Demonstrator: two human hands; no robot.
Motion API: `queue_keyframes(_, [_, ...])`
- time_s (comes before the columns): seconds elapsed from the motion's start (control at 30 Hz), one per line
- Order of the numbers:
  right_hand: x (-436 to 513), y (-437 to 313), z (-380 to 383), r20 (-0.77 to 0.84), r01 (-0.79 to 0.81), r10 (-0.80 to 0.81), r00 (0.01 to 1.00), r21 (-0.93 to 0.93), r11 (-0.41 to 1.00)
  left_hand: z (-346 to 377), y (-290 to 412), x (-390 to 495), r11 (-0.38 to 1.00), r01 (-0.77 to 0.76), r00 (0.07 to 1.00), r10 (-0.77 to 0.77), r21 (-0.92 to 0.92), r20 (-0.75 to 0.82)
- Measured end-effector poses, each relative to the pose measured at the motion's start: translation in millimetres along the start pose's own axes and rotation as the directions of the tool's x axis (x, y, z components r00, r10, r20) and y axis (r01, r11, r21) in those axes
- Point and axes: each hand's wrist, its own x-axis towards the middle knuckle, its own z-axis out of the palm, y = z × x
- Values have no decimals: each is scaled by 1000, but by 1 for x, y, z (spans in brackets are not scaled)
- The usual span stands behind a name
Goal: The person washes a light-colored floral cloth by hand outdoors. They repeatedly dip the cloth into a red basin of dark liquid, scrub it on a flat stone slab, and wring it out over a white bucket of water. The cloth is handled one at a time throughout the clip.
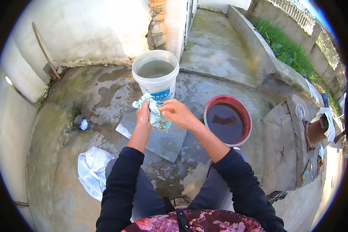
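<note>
A crumpled pale blue-green wet cloth (155,114) hangs bunched in my left hand (144,113), which is shut on it. A narrow pink edge shows between that hand and the cloth; what it belongs to is hidden. My right hand (178,112) is at the cloth's right side with its fingers bent. Whether they pinch the fabric or only touch it is unclear. Just beyond both hands stands a white plastic bucket (172,76) of cloudy water, with a blue label bearing writing. Below the cloth, a flat grey slab (165,145) lies on the wet concrete.
A red basin (247,116) at the right holds dark water with a dark item in it. White fabric or a bag (94,171) lies by my left leg. Beyond the basin are a low concrete ledge (281,148) and a rusty brown container (316,132). A stick (45,50) leans on the wall.
</note>
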Motion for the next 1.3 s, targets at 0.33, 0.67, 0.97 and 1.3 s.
queue_keyframes(0.33, [-125, 42, -219, -370, -382, 424, 827, 183, 906, -18, 34, -1, 993, 119, 992, -119, -12, -37])
queue_keyframes(0.67, [-358, 287, -159, -437, -909, 799, 414, -144, 392, -8, 27, 3, 970, 207, 978, -204, 124, -39])
queue_keyframes(0.97, [-342, 349, -105, -429, -918, 845, 320, -362, 164, -3, 27, -4, 958, 212, 977, -206, 196, -50])
queue_keyframes(1.3, [-353, 465, -49, -103, 28, 906, -412, 992, 126, 5, 27, -5, 946, 235, 972, -223, 225, -76])
